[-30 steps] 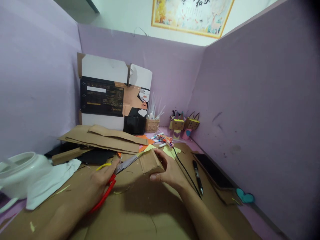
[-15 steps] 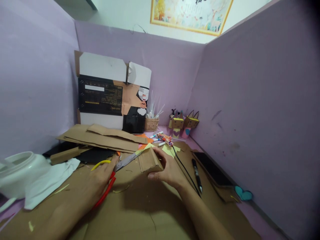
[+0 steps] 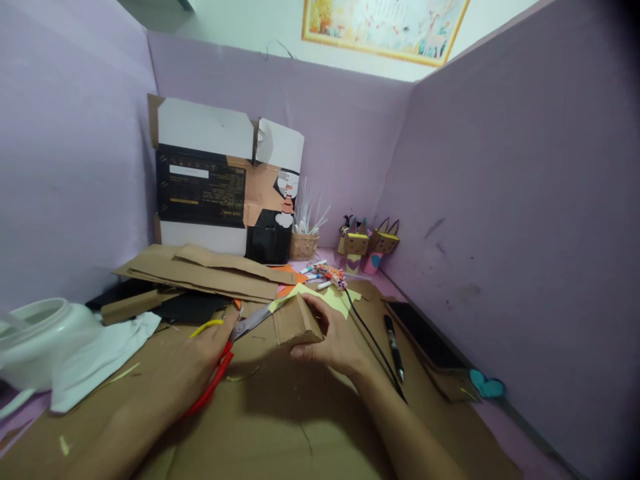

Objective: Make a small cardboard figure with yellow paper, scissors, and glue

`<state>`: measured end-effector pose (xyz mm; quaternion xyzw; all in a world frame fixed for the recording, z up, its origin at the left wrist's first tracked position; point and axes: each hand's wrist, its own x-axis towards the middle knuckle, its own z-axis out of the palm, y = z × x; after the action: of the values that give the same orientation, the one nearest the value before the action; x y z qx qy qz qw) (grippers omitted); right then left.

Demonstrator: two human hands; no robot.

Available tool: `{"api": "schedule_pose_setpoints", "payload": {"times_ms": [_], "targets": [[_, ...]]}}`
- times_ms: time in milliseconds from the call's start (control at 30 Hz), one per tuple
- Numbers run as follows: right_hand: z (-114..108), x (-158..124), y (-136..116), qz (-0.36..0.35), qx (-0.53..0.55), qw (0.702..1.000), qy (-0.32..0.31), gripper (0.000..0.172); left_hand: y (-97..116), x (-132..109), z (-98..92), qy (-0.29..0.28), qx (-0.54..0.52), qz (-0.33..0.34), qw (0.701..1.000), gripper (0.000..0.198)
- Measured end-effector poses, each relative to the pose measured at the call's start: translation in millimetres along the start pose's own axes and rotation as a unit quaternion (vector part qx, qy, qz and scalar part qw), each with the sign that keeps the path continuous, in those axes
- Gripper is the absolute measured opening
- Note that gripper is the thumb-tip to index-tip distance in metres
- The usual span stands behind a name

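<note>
My left hand point(image 3: 207, 357) is closed around the red and yellow handles of a pair of scissors point(image 3: 250, 325), whose blades point right. Their tips reach a strip of yellow paper point(image 3: 279, 302) along the far edge of a small folded cardboard box point(image 3: 295, 323). My right hand point(image 3: 335, 337) grips that box from its right side, thumb below and fingers over the far side, partly hidden. Behind the box lies more yellow paper point(image 3: 337, 301) on the cardboard sheet point(image 3: 260, 427) that covers the table.
Cardboard pieces point(image 3: 200, 277) lie at back left, near a white pot point(image 3: 45, 340) and a white cloth point(image 3: 105, 360). On the right are a pen point(image 3: 394, 348), a phone point(image 3: 427, 337) and a teal heart point(image 3: 486, 385). Cardboard figures point(image 3: 356, 247) stand at the back beside a basket point(image 3: 304, 247).
The box has shifted slightly left and the scissors slightly right relative to each other, with the blade tips now at the yellow paper. Both hands keep their grips; the view has tilted a little.
</note>
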<state>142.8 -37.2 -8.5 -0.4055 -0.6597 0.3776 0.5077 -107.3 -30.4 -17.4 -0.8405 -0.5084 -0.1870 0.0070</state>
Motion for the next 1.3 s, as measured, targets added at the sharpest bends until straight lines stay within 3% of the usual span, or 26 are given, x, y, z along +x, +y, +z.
{"api": "schedule_pose_setpoints", "payload": {"times_ms": [300,533,900,1300], "targets": [[0,0,2,-0.001,-0.018,1.0,0.007,0.085,-1,-2,0.3,-0.027,0.041,0.0,0.999,0.056],[3,-1,2,-0.005,-0.027,1.0,0.001,0.085,-1,-1,1.3,0.018,0.013,0.026,0.999,0.051],[4,-1,4,-0.009,-0.035,0.999,0.001,0.084,-8,-5,15.1,0.02,0.009,0.02,1.0,0.056],[8,-2,2,-0.014,-0.022,1.0,-0.014,0.08,-8,-2,11.7,0.012,0.049,0.026,0.998,0.054]]}}
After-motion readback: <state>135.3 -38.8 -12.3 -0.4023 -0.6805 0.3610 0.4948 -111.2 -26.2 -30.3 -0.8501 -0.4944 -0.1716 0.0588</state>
